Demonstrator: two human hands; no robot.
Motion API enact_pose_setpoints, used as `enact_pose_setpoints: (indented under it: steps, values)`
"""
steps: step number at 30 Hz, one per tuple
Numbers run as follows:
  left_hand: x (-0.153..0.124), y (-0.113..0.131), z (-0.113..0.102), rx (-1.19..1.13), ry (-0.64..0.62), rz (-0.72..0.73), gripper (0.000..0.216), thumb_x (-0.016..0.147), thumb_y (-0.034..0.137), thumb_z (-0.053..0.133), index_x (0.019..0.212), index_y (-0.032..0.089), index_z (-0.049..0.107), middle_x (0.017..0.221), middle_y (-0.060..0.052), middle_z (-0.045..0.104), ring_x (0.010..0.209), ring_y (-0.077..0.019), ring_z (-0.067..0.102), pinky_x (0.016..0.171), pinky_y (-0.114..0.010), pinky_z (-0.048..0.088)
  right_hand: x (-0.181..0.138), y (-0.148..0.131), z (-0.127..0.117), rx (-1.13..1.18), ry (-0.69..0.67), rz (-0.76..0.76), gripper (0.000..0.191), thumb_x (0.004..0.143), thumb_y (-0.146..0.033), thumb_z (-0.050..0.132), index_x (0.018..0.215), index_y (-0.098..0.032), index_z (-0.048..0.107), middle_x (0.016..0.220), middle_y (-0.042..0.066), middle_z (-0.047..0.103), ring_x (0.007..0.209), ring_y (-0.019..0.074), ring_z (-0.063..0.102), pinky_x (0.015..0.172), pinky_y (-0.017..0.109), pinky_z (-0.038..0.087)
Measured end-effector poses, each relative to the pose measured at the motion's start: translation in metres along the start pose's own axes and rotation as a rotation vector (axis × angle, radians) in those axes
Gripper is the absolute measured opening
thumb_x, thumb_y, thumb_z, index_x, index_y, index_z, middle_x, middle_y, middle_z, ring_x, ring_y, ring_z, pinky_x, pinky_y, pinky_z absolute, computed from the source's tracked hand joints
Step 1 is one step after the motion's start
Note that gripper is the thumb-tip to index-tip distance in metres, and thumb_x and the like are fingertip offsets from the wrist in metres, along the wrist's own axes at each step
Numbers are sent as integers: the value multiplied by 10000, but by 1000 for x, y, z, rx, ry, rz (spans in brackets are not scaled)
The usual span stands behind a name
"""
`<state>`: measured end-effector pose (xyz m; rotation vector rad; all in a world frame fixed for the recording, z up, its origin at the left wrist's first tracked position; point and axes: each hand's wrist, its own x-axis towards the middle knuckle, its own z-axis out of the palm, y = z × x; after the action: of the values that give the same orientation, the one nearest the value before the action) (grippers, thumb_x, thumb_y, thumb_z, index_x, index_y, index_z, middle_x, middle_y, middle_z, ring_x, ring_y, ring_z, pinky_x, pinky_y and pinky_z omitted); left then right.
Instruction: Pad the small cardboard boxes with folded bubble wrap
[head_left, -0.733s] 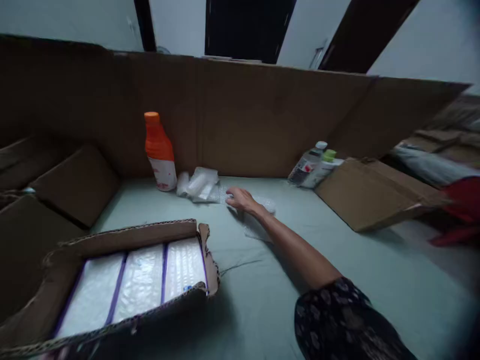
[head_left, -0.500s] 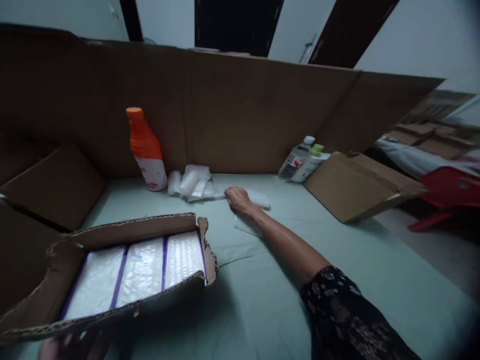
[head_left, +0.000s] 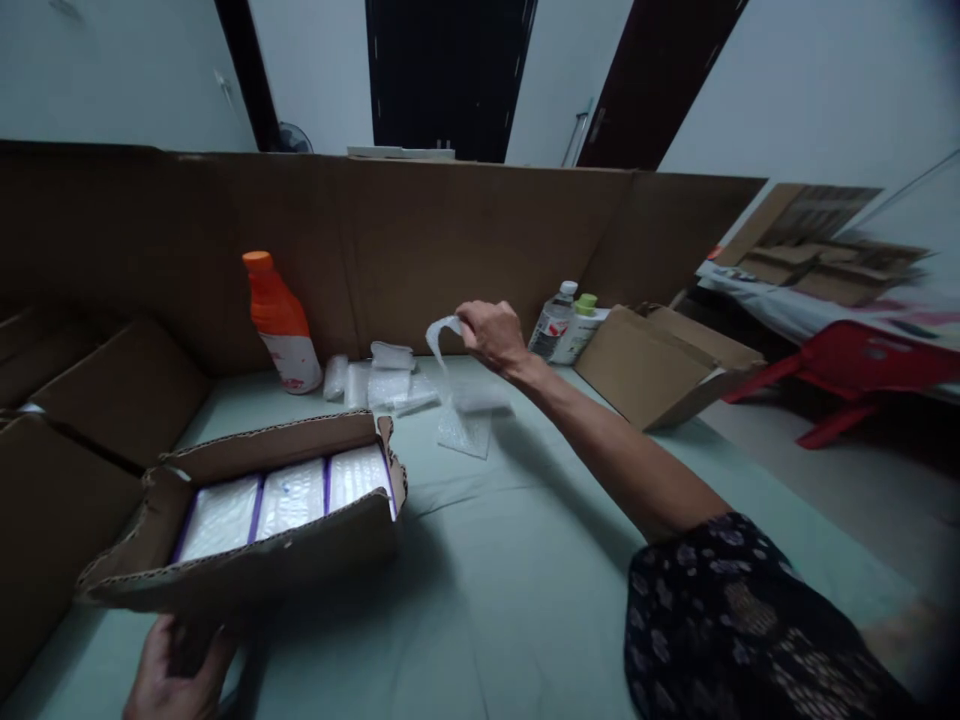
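My right hand [head_left: 491,332], raised over the far part of the table, is closed on one end of a strip of clear bubble wrap [head_left: 463,432]. The wrap's lower part hangs down to the tabletop. At the lower left, my left hand [head_left: 180,668] grips the near lower side of an open cardboard box [head_left: 300,555]; its fingertips are partly hidden by the box. Inside the box lie white packets [head_left: 292,500] in clear plastic with purple edges, side by side. Several folded pieces of bubble wrap [head_left: 390,385] rest behind the box.
An orange-and-white bottle [head_left: 285,335] stands at the back left against a tall cardboard wall [head_left: 450,240]. A clear bottle [head_left: 553,325] and a green-capped bottle [head_left: 581,330] stand back right, beside a cardboard box [head_left: 652,370]. A red plastic chair [head_left: 862,365] is beyond the table.
My right hand has risen from the table, lifting one end of the bubble wrap. My left hand shows more below the box. The view has tilted up and shifted right.
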<state>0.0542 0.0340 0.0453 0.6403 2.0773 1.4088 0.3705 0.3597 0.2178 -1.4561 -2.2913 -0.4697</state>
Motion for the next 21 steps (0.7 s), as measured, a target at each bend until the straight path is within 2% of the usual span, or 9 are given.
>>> enact_pose_setpoints:
  steps: [3,4,6,9,12,14,16,18,21]
  values:
    - [3,0,-5,95,-29,-6,606,699,566,727,1221,282,610,1141,-76,713,1177,-341,634,1051,-501,468,-74,-3,2,166,44,-49,244,946,-164,501,1093,-153,695,1073,107,748,990,249,651,848,362,376]
    - [7,-2,-8,95,-56,-16,625,679,573,739,1217,280,614,1158,-79,712,1192,-349,627,1067,-506,457,-103,-4,5,232,16,-63,239,937,-153,501,1063,-161,704,1036,99,756,962,242,661,838,362,388]
    - [17,-8,-14,38,-106,-33,677,609,569,782,1200,281,621,1170,-72,715,1216,-354,618,1072,-484,467,-159,-9,11,345,-139,-177,194,910,-185,559,1021,-183,719,1018,88,762,968,246,674,861,380,409]
    - [31,-16,-21,-62,-156,-5,707,538,531,825,1177,302,629,1164,-38,726,1222,-339,622,1042,-428,510,-210,-26,11,505,-249,-211,259,874,-312,674,1106,-201,708,1185,114,718,1111,275,648,943,425,419]
    - [35,-17,-22,-83,-186,71,727,526,486,845,1196,309,625,1193,-32,719,1240,-333,609,1024,-399,525,-216,-61,11,687,-223,-155,447,868,-410,698,1265,-215,636,1304,129,657,1208,292,597,1006,453,421]
    - [34,-13,-19,-104,-216,97,748,546,478,839,1231,285,608,1227,-57,706,1238,-332,608,1026,-393,516,-208,-88,19,819,-264,-179,642,822,-478,738,1374,-206,556,1366,147,611,1240,318,565,1029,481,426]
    - [33,-5,-13,-116,-247,106,745,581,471,824,1255,249,594,1246,-91,695,1219,-328,616,1017,-389,510,-198,-113,32,957,-316,-144,750,788,-488,759,1423,-187,499,1382,160,589,1222,329,566,1014,491,449]
    - [36,6,-4,-127,-259,126,718,595,461,813,1234,215,598,1214,-112,699,1182,-326,630,988,-392,515,-189,-127,46,1075,-337,-20,715,783,-427,747,1407,-181,501,1327,145,618,1144,306,601,959,463,488]
    - [46,25,19,-165,-275,213,654,602,452,781,1170,182,604,1137,-110,706,1110,-309,645,955,-402,517,-175,-127,62,1137,-314,150,612,752,-336,729,1321,-188,559,1200,100,679,1022,262,636,869,399,523]
